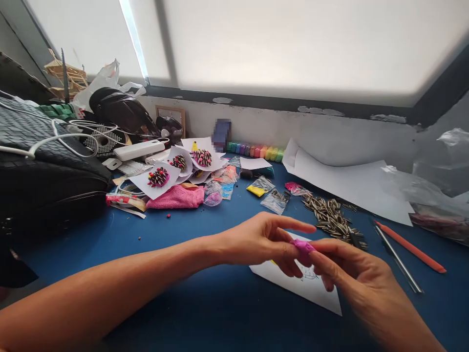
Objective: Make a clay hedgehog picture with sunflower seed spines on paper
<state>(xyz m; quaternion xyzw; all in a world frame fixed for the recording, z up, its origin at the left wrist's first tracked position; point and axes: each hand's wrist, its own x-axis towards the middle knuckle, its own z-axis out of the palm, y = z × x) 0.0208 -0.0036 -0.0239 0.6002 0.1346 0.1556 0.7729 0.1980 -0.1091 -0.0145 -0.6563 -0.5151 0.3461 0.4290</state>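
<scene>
A small lump of purple modelling clay [303, 248] is pinched between my two hands. My left hand [269, 242] grips its left side with thumb and fingers, the index finger stretched out above it. From the right, my right hand [351, 271] pinches the other end. Beneath both hands lies a white sheet of paper [293, 288] with a line drawing, partly covered by my fingers; a bit of yellow shows on it. Just beyond my right hand is a pile of striped sunflower seeds [328, 212].
An orange pen [410, 247] and a silver pen-like tool [397, 256] lie at right. Behind are clay packets [258, 188], a pink cloth [176, 196], seed-studded clay figures [159, 177] on paper, and a row of coloured clays [256, 150]. A black bag [47, 171] stands left.
</scene>
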